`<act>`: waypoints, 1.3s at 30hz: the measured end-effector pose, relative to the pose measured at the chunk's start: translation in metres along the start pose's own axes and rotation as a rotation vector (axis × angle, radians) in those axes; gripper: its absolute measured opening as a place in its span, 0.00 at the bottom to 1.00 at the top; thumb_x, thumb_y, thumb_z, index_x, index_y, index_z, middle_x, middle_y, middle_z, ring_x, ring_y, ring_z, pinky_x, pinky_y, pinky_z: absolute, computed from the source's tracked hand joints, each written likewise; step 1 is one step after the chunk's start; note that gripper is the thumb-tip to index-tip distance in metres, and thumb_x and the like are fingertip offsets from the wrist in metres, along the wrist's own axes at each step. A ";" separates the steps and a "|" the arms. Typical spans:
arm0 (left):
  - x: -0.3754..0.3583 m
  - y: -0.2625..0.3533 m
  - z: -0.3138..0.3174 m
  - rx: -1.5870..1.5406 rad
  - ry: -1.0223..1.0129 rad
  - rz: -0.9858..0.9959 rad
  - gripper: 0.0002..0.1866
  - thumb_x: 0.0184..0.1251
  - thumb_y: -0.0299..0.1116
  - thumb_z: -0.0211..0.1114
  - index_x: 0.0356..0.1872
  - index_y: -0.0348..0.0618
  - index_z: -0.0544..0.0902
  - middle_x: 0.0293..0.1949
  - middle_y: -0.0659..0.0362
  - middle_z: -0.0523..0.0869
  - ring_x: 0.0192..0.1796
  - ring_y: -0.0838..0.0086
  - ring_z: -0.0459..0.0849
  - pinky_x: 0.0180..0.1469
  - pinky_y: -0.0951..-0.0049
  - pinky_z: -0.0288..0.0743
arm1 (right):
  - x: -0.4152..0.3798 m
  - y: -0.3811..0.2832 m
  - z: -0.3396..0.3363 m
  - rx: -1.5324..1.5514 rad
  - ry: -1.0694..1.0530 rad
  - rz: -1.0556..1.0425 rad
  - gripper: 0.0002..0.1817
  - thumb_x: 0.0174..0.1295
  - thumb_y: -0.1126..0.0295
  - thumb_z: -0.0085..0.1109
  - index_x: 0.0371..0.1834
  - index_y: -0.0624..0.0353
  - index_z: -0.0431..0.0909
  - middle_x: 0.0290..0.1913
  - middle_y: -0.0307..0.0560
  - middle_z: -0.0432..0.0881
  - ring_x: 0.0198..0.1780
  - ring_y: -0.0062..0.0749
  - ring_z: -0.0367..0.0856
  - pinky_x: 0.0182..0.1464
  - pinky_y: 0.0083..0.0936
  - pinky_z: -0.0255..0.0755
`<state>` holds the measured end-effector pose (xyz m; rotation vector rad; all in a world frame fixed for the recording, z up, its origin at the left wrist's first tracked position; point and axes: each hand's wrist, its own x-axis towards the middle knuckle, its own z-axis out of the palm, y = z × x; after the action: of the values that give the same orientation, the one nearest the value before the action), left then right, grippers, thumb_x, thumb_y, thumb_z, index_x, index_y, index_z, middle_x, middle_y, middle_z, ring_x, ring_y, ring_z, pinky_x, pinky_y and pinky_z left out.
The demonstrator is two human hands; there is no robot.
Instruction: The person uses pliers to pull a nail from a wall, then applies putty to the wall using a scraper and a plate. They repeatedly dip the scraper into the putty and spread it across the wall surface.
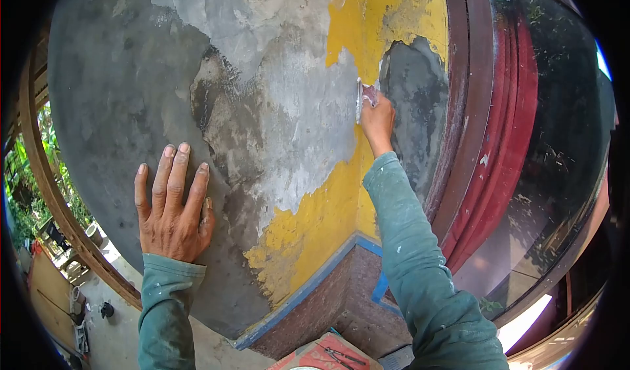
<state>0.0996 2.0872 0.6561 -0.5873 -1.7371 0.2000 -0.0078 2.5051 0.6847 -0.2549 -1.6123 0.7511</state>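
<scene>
The left hand (172, 203) lies flat, fingers spread, on the grey wall (118, 94). The right hand (378, 122) grips one scraper (360, 100) against the wall's corner.

Patching the corner wall, one hand braced, one on the scraper

My left hand (172, 206) is flat on the grey plaster of the wall (118, 94), fingers spread, well left of the corner. My right hand (378, 122) grips a scraper (360, 99) right at that corner, blade against the yellow paint (315, 222), dark window frame (462, 107) just right of it.
</scene>
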 end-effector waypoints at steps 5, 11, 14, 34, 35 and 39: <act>0.000 -0.001 0.002 -0.002 0.013 0.006 0.31 0.56 0.32 0.69 0.66 0.57 0.80 0.79 0.59 0.67 0.82 0.64 0.61 0.86 0.53 0.43 | -0.034 -0.012 -0.011 -0.134 -0.056 -0.047 0.16 0.67 0.68 0.60 0.56 0.58 0.84 0.45 0.64 0.88 0.50 0.64 0.85 0.53 0.46 0.77; -0.001 -0.001 0.001 0.000 0.003 0.005 0.32 0.56 0.31 0.70 0.67 0.58 0.80 0.79 0.59 0.66 0.82 0.65 0.61 0.87 0.53 0.42 | -0.023 0.014 -0.042 0.330 -0.086 0.047 0.14 0.66 0.74 0.61 0.53 0.61 0.86 0.43 0.57 0.91 0.46 0.46 0.90 0.51 0.35 0.78; 0.000 0.000 0.000 0.002 -0.006 -0.001 0.32 0.56 0.31 0.70 0.67 0.58 0.80 0.79 0.59 0.66 0.82 0.65 0.61 0.87 0.53 0.42 | 0.005 0.022 -0.029 0.200 -0.012 0.013 0.14 0.66 0.73 0.60 0.54 0.60 0.86 0.44 0.60 0.90 0.49 0.53 0.89 0.52 0.38 0.78; -0.001 -0.001 0.003 0.026 0.023 0.004 0.29 0.56 0.33 0.69 0.64 0.58 0.82 0.79 0.60 0.68 0.82 0.66 0.62 0.86 0.52 0.44 | 0.044 -0.026 -0.020 0.262 0.047 -0.270 0.16 0.69 0.73 0.60 0.59 0.56 0.85 0.49 0.54 0.91 0.51 0.43 0.91 0.52 0.32 0.79; -0.002 -0.001 0.003 0.032 0.023 0.004 0.29 0.56 0.33 0.69 0.64 0.58 0.82 0.79 0.60 0.68 0.82 0.66 0.62 0.86 0.52 0.44 | 0.042 -0.031 -0.013 0.269 0.047 -0.269 0.16 0.69 0.73 0.60 0.59 0.56 0.85 0.49 0.54 0.91 0.51 0.43 0.91 0.52 0.32 0.79; -0.003 -0.001 0.004 0.008 -0.013 -0.013 0.29 0.56 0.32 0.68 0.63 0.57 0.82 0.79 0.59 0.68 0.82 0.66 0.62 0.86 0.52 0.44 | 0.009 -0.028 0.022 0.102 0.065 -0.296 0.16 0.67 0.74 0.61 0.58 0.54 0.85 0.48 0.58 0.88 0.49 0.51 0.89 0.50 0.35 0.80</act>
<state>0.0956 2.0854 0.6531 -0.5698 -1.7514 0.2023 -0.0235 2.4822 0.7086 0.0334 -1.5036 0.5879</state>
